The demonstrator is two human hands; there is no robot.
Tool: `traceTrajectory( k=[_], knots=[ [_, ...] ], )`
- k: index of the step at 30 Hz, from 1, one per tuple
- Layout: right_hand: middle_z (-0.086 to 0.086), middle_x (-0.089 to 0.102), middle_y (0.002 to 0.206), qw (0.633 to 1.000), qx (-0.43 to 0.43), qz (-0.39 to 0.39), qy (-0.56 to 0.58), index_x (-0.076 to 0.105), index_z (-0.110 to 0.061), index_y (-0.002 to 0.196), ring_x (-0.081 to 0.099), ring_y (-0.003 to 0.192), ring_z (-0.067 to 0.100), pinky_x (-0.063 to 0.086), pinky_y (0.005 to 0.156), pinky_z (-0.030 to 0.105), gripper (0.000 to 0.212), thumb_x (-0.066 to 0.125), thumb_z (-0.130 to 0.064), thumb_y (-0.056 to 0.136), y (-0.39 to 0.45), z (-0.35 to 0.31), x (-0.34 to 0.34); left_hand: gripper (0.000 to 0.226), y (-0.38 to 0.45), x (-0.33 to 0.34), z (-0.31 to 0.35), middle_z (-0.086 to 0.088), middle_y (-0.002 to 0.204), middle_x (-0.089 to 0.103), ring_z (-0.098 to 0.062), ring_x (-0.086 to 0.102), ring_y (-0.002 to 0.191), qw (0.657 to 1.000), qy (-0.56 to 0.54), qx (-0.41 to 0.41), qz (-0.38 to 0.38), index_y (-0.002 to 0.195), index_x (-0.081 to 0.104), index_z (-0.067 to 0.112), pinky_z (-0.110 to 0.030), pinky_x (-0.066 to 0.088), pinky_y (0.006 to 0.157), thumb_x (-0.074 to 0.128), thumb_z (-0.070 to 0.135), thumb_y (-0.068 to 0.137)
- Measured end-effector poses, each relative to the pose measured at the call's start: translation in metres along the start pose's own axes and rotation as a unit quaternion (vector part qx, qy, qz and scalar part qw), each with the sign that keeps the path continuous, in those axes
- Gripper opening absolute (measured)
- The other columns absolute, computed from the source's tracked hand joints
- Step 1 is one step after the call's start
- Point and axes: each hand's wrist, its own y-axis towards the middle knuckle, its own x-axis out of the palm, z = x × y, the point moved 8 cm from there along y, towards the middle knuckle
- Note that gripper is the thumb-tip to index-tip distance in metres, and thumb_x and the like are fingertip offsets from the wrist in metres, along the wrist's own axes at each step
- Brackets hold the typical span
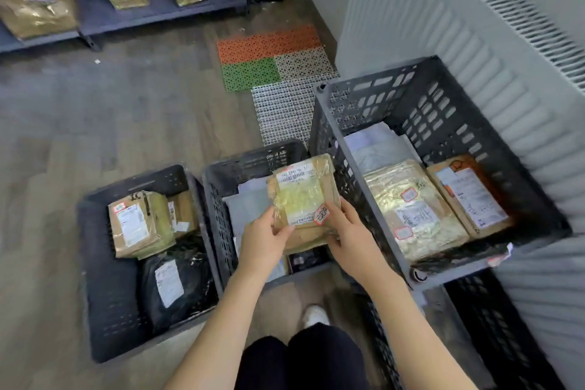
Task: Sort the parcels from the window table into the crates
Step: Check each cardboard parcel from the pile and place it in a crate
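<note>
parcels already lie in all three crates; both hands, left hand point(264, 239) and right hand point(346, 236), grip a taped parcel point(304, 199) over the middle crate point(221, 174) (window table unseen).

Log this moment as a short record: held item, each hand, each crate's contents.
held item: brown taped parcel, over the middle crate
left hand: grips the parcel's near left edge
right hand: grips its near right edge
left crate: brown box, black bag
raised right crate: gold-wrapped parcel, brown labelled parcel
</note>
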Motion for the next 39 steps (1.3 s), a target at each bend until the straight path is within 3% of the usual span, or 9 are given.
traceTrajectory(
  k=[8,13,17,20,25,29,32,36,39],
  knots=[
    [0.009,0.013,0.158,0.999,0.01,-0.03,-0.045,0.029,-0.02,0.149,0.044,0.128,0.035,0.045,0.099,0.04,0.062,0.048,-0.004,0.092,0.047,0.118,0.139,0.04,0.078,0.12,-0.135,0.005,0.101,0.067,-0.019,0.064,0.097,0.998,0.033,0.014,-0.044,0.128,0.055,0.024,-0.033,0.051,0.079,0.065,0.033,0.089],
    [0.014,0.007,0.158,0.983,0.004,-0.098,-0.152,0.019,-0.018,0.153,0.039,0.131,0.037,0.037,0.106,0.036,0.065,0.042,-0.002,0.095,0.074,0.17,0.191,0.052,0.123,0.163,-0.187,-0.005,0.106,0.068,-0.021,0.063,0.092,0.989,0.109,0.015,-0.098,0.124,0.053,0.012,-0.032,0.049,0.076,0.071,0.038,0.084],
    [0.012,0.007,0.158,0.97,0.022,-0.162,-0.18,0.018,-0.02,0.153,0.038,0.134,0.033,0.033,0.11,0.033,0.064,0.041,-0.002,0.096,0.085,0.202,0.224,0.047,0.139,0.193,-0.215,-0.004,0.094,0.068,-0.016,0.058,0.079,0.972,0.162,0.031,-0.166,0.115,0.055,0.008,-0.027,0.04,0.064,0.075,0.034,0.08],
    [0.014,0.014,0.156,0.96,0.035,-0.192,-0.201,0.022,-0.018,0.152,0.035,0.136,0.03,0.03,0.112,0.028,0.059,0.037,-0.002,0.097,0.091,0.216,0.239,0.04,0.144,0.212,-0.232,-0.005,0.102,0.069,-0.02,0.062,0.088,0.96,0.198,0.037,-0.194,0.114,0.056,0.01,-0.028,0.045,0.069,0.072,0.028,0.084],
    [0.018,0.04,0.136,0.944,0.063,-0.233,-0.224,0.046,-0.008,0.137,0.046,0.123,0.031,0.039,0.104,0.031,0.047,0.038,0.003,0.092,0.101,0.223,0.262,0.045,0.147,0.233,-0.257,-0.007,0.106,0.067,-0.02,0.062,0.096,0.951,0.206,0.037,-0.23,0.125,0.053,0.012,-0.025,0.045,0.074,0.071,0.019,0.085],
    [0.02,0.055,0.117,0.935,0.086,-0.249,-0.238,0.059,0.0,0.115,0.054,0.11,0.032,0.036,0.074,0.023,0.029,0.043,-0.001,0.092,0.114,0.231,0.261,0.044,0.157,0.237,-0.262,-0.004,0.113,0.066,-0.019,0.061,0.1,0.953,0.185,0.023,-0.237,0.128,0.053,0.013,-0.029,0.048,0.083,0.067,0.027,0.088],
    [0.025,0.047,0.126,0.92,0.103,-0.267,-0.268,0.055,0.002,0.122,0.055,0.108,0.034,0.045,0.088,0.025,0.036,0.042,0.003,0.088,0.118,0.233,0.271,0.044,0.16,0.24,-0.261,-0.008,0.118,0.063,-0.023,0.06,0.104,0.934,0.241,0.045,-0.259,0.132,0.051,0.011,-0.033,0.049,0.089,0.062,0.025,0.092],
    [0.026,0.043,0.132,0.903,0.109,-0.268,-0.317,0.051,0.001,0.129,0.053,0.114,0.033,0.045,0.092,0.029,0.036,0.039,-0.001,0.095,0.123,0.227,0.276,0.037,0.166,0.233,-0.253,-0.01,0.114,0.064,-0.025,0.06,0.104,0.93,0.288,0.097,-0.207,0.124,0.058,0.011,-0.033,0.049,0.086,0.063,0.026,0.091],
    [0.022,0.029,0.142,0.897,0.115,-0.215,-0.368,0.048,0.001,0.133,0.042,0.125,0.032,0.041,0.101,0.033,0.037,0.039,-0.003,0.097,0.126,0.218,0.269,0.056,0.169,0.221,-0.236,-0.007,0.13,0.049,-0.026,0.046,0.12,0.913,0.346,0.18,-0.12,0.136,0.045,0.015,-0.035,0.042,0.095,0.063,0.037,0.088]
  ],
)
